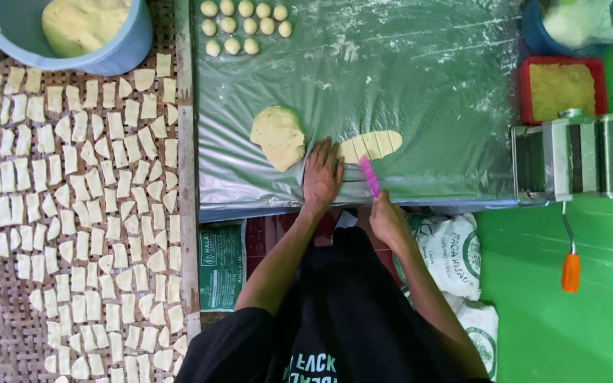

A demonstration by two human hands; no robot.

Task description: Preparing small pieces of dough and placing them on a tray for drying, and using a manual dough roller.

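Cutting step: right hand (389,221) grips pink knife (369,176) over scored dough strip (371,145); left hand (321,176) flat, empty, steadying it; further cuts need even spacing.

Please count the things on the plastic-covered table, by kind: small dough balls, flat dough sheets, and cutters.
Small dough balls: 11
Flat dough sheets: 2, one whole, one sliced
Pink cutter, in the right hand: 1
Total: 14
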